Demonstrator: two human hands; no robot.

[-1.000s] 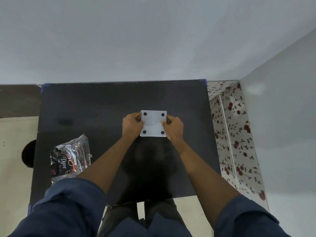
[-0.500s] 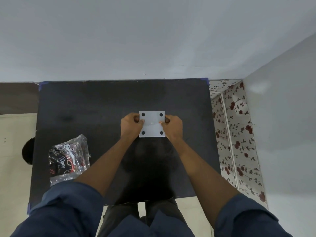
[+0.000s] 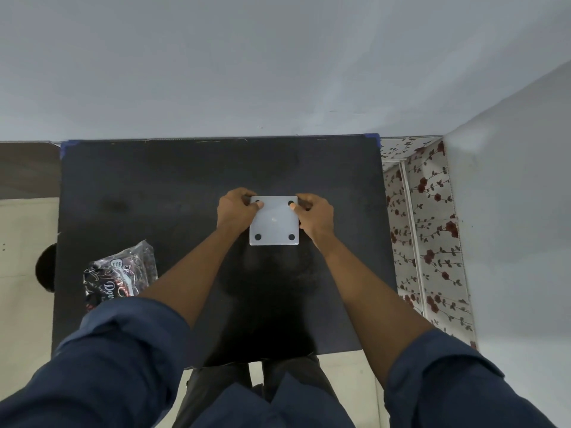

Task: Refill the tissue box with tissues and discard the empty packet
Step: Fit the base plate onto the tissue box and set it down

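So far left there's a dark round thing poking out from behind the table edge, can't tell what it is. Then the black table itself, pushed up against the grey wall, with blue tape bits on its two far corners.

On the near-left part of the table sits the tissue packet, dark crinkly plastic with white lettering. Its lower end is hidden behind the blue left sleeve, and it's well apart from both hands.

Middle of the table is the tissue box, white and square, showing a flat face with four black dots at the corners. The left hand is clamped on its far-left corner, thumb lying over the top face right on that dot. The right hand grips the far-right corner the same way, thumb tip just beside the dot there. Fingers of both curl around the far sides, so that part is hidden. The near edge of the box is free.

Off to the right, between table and side wall, there's a panel with red rose print. Nothing sits between the packet and the box, just bare tabletop and the left forearm.
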